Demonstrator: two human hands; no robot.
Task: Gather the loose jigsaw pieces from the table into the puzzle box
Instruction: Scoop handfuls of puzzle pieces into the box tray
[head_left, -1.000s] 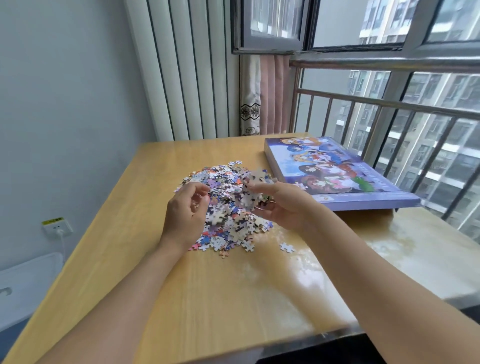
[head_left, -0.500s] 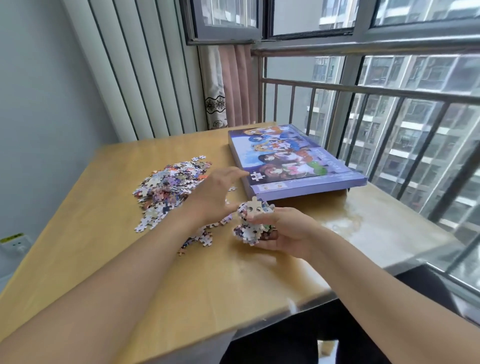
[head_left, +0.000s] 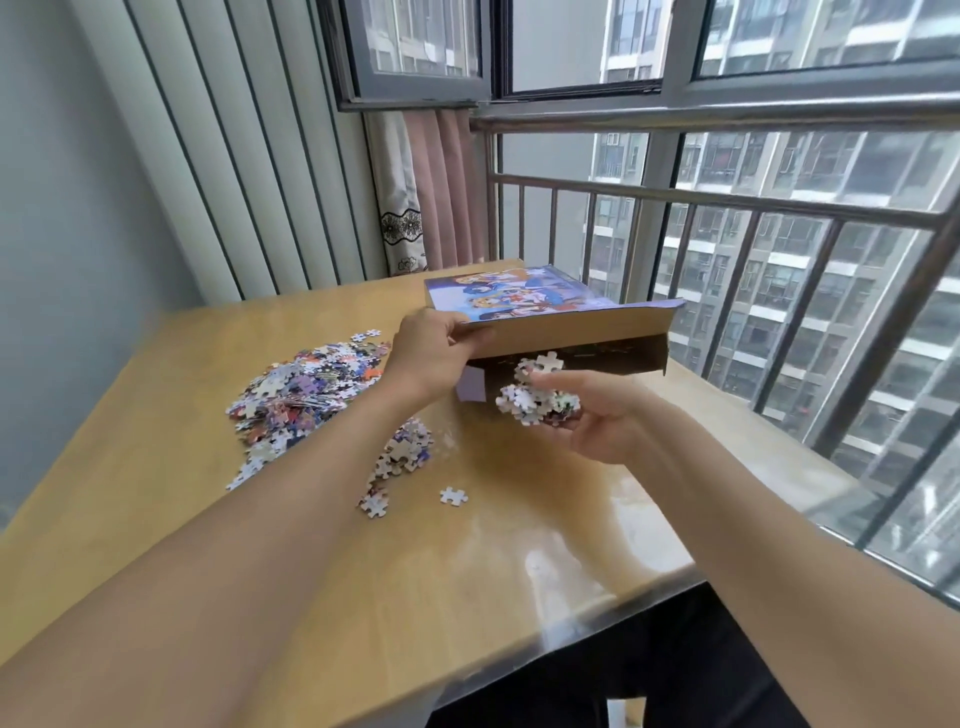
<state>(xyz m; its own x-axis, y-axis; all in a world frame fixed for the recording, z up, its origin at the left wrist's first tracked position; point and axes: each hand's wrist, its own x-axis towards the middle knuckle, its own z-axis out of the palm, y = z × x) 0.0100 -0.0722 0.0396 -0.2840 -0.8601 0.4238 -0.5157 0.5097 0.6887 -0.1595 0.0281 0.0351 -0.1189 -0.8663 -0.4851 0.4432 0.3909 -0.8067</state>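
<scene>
Where the puzzle box (head_left: 550, 299) had lain flat and closed half a second before, its printed lid now stood tilted up at the near edge, showing a dark gap and the brown cardboard inside. The left hand (head_left: 434, 353), which had been reaching across from the pile, now gripped the lid's near left corner with fingers curled round the edge and held it raised. The right hand (head_left: 587, 415) had lifted off the table and held a cupped handful of jigsaw pieces (head_left: 535, 397) just in front of that opening, fingers curled under them. That put the first load one short move from going in. Most of the work remained: the main pile of loose pieces (head_left: 306, 387) still lay on the wooden table (head_left: 467, 571) to the left, with a smaller cluster (head_left: 402, 457) and a single stray piece (head_left: 453, 496) nearer the person.
</scene>
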